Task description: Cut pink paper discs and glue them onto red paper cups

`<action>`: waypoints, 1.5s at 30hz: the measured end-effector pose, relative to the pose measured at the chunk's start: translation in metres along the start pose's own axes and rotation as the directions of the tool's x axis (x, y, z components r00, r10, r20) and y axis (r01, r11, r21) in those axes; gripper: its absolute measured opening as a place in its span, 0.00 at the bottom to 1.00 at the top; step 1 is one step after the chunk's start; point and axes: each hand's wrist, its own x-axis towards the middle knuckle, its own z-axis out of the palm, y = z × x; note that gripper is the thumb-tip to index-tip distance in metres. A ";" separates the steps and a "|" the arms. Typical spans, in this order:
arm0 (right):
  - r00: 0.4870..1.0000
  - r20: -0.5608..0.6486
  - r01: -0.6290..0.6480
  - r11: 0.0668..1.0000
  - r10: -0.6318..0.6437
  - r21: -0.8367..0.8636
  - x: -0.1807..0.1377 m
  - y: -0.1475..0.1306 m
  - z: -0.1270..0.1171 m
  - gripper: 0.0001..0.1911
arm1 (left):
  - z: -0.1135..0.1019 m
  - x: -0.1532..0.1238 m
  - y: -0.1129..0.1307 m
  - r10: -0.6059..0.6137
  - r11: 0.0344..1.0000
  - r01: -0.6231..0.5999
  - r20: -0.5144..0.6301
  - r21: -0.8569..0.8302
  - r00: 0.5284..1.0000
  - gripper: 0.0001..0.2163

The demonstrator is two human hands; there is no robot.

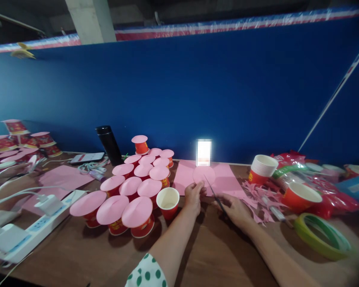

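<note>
Between the thumb and fingers of my left hand (195, 196) is the lower edge of a pink paper disc (204, 174). My right hand (231, 209) is closed around dark scissors (214, 192), whose thin blades point up and left to the disc's edge. Behind the disc lies a larger pink paper sheet (227, 175). Left of my left hand stands an open red paper cup (168, 201). Beyond it are several red cups topped with pink paper discs (137, 211). Pink paper scraps (260, 201) lie right of my right hand.
At right are stacked paper cups (261, 167), another paper cup (302, 197), a marker (273, 209) and green tape rolls (323, 237). A lit phone (204, 153) leans on the blue partition (179, 91). At left are a black flask (109, 145) and a power strip (38, 227).
</note>
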 end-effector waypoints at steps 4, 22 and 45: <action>1.000 0.007 0.006 1.000 -0.006 -0.006 0.001 0.002 -0.001 0.23 | 0.001 -0.001 0.001 -0.003 1.000 0.003 -0.005 0.002 1.000 0.18; 1.000 -0.003 0.017 0.999 -0.017 -0.032 0.004 0.007 0.000 0.23 | 0.001 0.000 0.001 -0.013 1.000 0.013 -0.004 -0.007 1.000 0.18; 0.973 -0.072 0.190 0.942 -0.217 -0.276 0.005 0.017 0.001 0.16 | -0.001 0.002 0.006 0.066 0.995 -0.070 -0.054 -0.064 0.996 0.15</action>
